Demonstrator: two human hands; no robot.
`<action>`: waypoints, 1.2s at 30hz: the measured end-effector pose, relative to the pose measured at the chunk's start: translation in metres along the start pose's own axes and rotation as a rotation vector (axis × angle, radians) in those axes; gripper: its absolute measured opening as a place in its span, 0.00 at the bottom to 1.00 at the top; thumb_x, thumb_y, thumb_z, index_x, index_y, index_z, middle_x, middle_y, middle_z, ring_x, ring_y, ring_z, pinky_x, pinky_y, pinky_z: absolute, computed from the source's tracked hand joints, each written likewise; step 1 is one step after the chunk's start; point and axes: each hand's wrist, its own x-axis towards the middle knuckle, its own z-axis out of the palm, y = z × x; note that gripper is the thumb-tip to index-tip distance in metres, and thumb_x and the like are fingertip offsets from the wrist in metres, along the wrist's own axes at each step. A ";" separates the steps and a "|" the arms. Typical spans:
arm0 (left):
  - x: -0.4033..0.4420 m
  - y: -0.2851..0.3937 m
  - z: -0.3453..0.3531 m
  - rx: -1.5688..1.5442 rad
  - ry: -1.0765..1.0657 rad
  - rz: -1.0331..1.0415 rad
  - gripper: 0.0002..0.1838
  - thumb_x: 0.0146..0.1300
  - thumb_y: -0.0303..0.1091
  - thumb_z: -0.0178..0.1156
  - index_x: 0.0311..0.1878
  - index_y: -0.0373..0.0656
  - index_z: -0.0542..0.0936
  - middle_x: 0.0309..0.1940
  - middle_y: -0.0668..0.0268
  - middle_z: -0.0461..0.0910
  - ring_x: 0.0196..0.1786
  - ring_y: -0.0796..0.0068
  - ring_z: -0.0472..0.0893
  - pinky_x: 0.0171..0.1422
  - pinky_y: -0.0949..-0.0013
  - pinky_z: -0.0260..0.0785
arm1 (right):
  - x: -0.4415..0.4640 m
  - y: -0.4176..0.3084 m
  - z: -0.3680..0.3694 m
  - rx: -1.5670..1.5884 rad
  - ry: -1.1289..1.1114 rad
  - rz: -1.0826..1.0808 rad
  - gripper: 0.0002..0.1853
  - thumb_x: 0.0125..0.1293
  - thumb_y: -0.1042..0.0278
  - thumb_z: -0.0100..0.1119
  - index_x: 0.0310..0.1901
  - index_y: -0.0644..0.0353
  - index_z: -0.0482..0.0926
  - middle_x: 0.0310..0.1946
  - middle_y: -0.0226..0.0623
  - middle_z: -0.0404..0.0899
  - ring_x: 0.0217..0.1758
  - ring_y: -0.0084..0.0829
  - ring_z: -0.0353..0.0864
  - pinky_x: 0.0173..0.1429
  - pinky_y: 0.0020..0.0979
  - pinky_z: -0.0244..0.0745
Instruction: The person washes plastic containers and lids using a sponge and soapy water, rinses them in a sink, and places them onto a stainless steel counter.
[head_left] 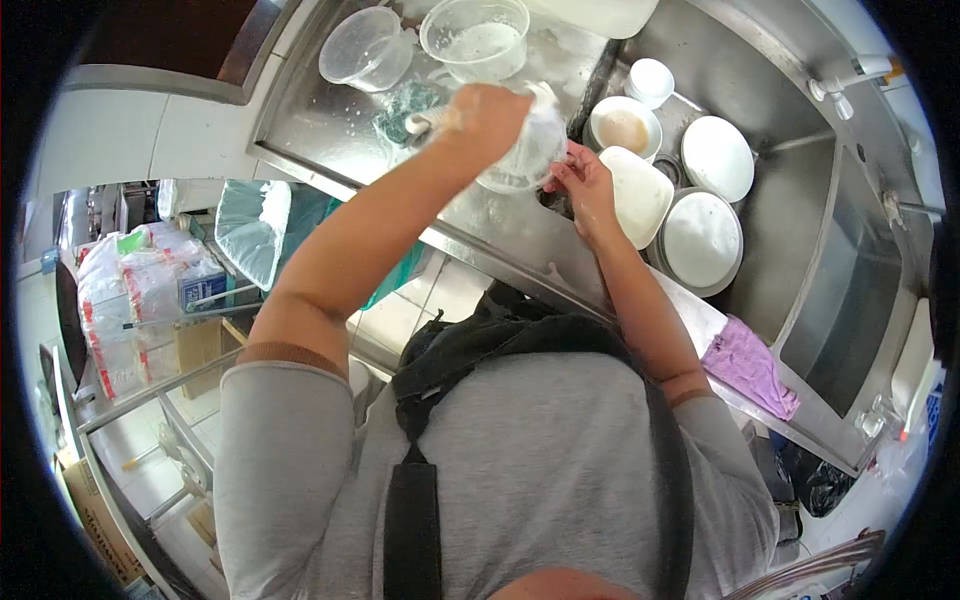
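My right hand (585, 195) pinches the rim of a clear round plastic tub (532, 160), which is tilted over the steel drainboard. My left hand (490, 120) is closed at the tub's upper side. Something white and soapy (543, 92) shows past its fingers, too blurred to name. Beside the left wrist lies a green mesh scrubber (405, 108) with suds around it. Two more clear plastic tubs, one on its side (366, 48) and one upright with foam in it (475, 42), rest farther back on the drainboard.
Right of my hands, the steel sink (780, 215) holds several white bowls and dishes, including a rectangular dish (636, 195) and stacked round ones (702, 238). A purple cloth (750, 368) hangs over the front edge. A faucet (838, 92) stands behind. A teal-lined bin (255, 230) stands at left.
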 end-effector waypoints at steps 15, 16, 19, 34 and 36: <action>-0.057 -0.025 -0.006 0.093 -0.218 -0.060 0.19 0.58 0.30 0.53 0.54 0.54 0.78 0.28 0.56 0.82 0.34 0.58 0.84 0.37 0.55 0.75 | -0.003 -0.008 0.005 -0.001 0.025 0.069 0.23 0.66 0.79 0.53 0.62 0.69 0.65 0.37 0.39 0.77 0.30 0.28 0.80 0.36 0.28 0.81; -0.037 -0.038 0.000 0.119 -0.117 -0.096 0.18 0.59 0.31 0.52 0.54 0.52 0.78 0.28 0.57 0.82 0.34 0.58 0.84 0.37 0.56 0.75 | -0.003 -0.009 0.005 -0.024 0.024 0.086 0.24 0.66 0.77 0.53 0.64 0.68 0.64 0.37 0.38 0.76 0.32 0.26 0.79 0.38 0.27 0.80; -0.036 -0.002 0.013 0.057 -0.008 0.013 0.18 0.60 0.31 0.51 0.54 0.53 0.79 0.27 0.57 0.82 0.33 0.58 0.83 0.36 0.55 0.74 | 0.000 -0.007 0.004 -0.007 0.017 0.089 0.25 0.66 0.78 0.52 0.65 0.68 0.63 0.37 0.37 0.76 0.32 0.27 0.79 0.38 0.28 0.81; -0.093 -0.028 0.012 0.002 -0.188 -0.047 0.22 0.56 0.29 0.54 0.56 0.56 0.77 0.30 0.58 0.82 0.36 0.58 0.83 0.37 0.55 0.74 | -0.001 -0.005 0.004 0.074 0.035 0.014 0.25 0.67 0.78 0.53 0.64 0.70 0.64 0.34 0.36 0.75 0.31 0.26 0.78 0.37 0.28 0.81; -0.103 -0.060 -0.004 0.010 -0.208 -0.190 0.20 0.57 0.29 0.54 0.54 0.54 0.78 0.33 0.58 0.82 0.38 0.58 0.83 0.41 0.56 0.73 | -0.005 -0.008 0.009 0.021 0.030 -0.026 0.24 0.67 0.77 0.53 0.64 0.71 0.64 0.32 0.36 0.76 0.30 0.26 0.79 0.37 0.27 0.80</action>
